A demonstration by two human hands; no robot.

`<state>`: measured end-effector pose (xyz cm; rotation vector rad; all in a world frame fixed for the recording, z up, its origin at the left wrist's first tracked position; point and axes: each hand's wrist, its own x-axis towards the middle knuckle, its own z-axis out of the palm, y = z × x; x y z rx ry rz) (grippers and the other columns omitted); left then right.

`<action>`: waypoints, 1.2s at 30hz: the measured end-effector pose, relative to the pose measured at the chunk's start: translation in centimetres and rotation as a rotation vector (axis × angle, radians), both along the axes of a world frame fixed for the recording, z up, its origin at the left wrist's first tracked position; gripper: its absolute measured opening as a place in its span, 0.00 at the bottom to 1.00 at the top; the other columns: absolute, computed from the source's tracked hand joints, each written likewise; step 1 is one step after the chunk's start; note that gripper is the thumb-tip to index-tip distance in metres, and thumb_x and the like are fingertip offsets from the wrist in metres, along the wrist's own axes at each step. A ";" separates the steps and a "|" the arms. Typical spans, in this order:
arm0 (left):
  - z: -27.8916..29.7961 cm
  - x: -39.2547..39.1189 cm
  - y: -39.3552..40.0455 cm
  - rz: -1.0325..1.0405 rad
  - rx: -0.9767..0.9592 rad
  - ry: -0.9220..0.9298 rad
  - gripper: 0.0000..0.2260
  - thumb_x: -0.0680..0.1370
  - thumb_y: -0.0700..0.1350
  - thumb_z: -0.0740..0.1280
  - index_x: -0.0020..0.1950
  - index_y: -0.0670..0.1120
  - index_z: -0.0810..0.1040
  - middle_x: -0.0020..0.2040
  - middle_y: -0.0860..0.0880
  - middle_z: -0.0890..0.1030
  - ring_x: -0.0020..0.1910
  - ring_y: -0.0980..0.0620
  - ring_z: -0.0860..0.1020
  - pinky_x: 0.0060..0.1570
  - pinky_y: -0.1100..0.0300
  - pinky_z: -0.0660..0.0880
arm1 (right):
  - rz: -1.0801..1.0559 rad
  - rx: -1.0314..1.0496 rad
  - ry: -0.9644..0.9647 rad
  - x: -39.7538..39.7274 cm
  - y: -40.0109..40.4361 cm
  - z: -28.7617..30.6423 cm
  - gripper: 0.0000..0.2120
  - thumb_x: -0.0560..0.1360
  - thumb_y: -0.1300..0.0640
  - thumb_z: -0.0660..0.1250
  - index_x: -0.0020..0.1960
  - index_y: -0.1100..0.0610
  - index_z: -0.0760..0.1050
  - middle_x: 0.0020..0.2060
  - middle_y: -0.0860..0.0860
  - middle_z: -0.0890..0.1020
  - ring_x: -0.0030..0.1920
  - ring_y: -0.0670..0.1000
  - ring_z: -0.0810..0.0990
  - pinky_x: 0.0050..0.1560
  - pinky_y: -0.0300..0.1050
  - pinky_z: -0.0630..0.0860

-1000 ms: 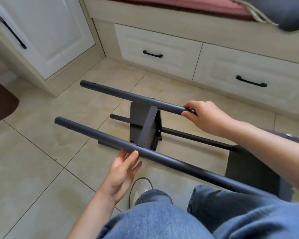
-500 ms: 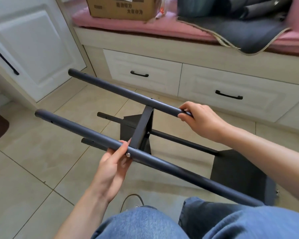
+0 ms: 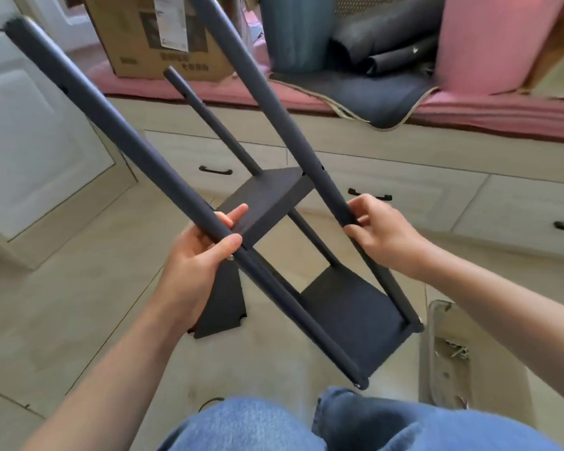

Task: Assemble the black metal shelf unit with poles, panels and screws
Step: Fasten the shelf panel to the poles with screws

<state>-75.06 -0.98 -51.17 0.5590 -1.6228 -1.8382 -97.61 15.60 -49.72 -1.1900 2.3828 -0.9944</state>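
**Half-built shelf frame held up, poles pointing away**

Shelf frame (image 3: pixel 274 203) is in the air above the tiled floor (image 3: pixel 62 304), long axis running from the lap up and away toward the window bench (image 3: pixel 469 118). Lower panel (image 3: pixel 349 317) sits nearest the body, middle panel (image 3: pixel 267 200) just beyond the hands, upper pole ends bare. Left hand (image 3: pixel 202 252) wraps the left pole (image 3: pixel 118 138), fingers curled round it at the middle panel. Right hand (image 3: pixel 381 232) grips the right pole (image 3: pixel 274 102), thumb and fingers closed on it at about the same level. Both hands equally near; probably tilting the frame upright next. A loose panel (image 3: pixel 222 307) lies on the floor under the left hand. Plastic tray with screws (image 3: pixel 446 356) right of the lower panel. Cardboard box (image 3: pixel 150 37) on the bench beyond the pole tips.
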 end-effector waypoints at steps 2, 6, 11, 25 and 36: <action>0.1 -0.7 0.0 -0.047 -0.084 -0.014 0.07 0.74 0.42 0.70 0.51 0.48 0.75 0.64 0.52 0.82 0.67 0.55 0.77 0.61 0.61 0.74 | -0.034 -0.031 -0.064 0.1 1.5 -0.6 0.09 0.80 0.60 0.66 0.58 0.52 0.71 0.51 0.47 0.79 0.52 0.48 0.79 0.51 0.42 0.74; 0.1 -1.8 0.1 -0.185 -0.180 -0.045 0.08 0.75 0.40 0.70 0.51 0.52 0.77 0.65 0.52 0.81 0.70 0.54 0.75 0.62 0.66 0.74 | -0.089 -0.071 -0.153 0.4 4.1 -2.3 0.10 0.78 0.61 0.68 0.58 0.53 0.72 0.50 0.46 0.80 0.53 0.48 0.80 0.47 0.38 0.75; 0.4 -3.1 0.1 -0.312 -0.282 -0.119 0.13 0.77 0.34 0.69 0.52 0.52 0.77 0.65 0.55 0.81 0.71 0.59 0.73 0.61 0.72 0.71 | -0.143 -0.106 -0.214 0.9 6.3 -4.6 0.10 0.77 0.59 0.71 0.53 0.50 0.73 0.49 0.43 0.80 0.51 0.43 0.81 0.47 0.35 0.76; -0.1 -5.7 0.5 -0.247 -0.372 -0.191 0.19 0.77 0.26 0.66 0.58 0.49 0.76 0.64 0.59 0.81 0.66 0.58 0.77 0.59 0.68 0.75 | -0.262 -0.115 -0.345 2.6 6.0 -9.2 0.12 0.73 0.62 0.74 0.47 0.53 0.72 0.44 0.46 0.81 0.49 0.47 0.82 0.51 0.50 0.82; -1.5 -5.0 0.1 0.043 -0.322 -0.228 0.30 0.77 0.25 0.67 0.64 0.59 0.75 0.59 0.60 0.83 0.62 0.61 0.79 0.60 0.69 0.75 | -0.265 -0.063 -0.381 3.6 3.1 -11.0 0.12 0.73 0.60 0.74 0.47 0.55 0.70 0.43 0.48 0.80 0.46 0.44 0.80 0.41 0.39 0.78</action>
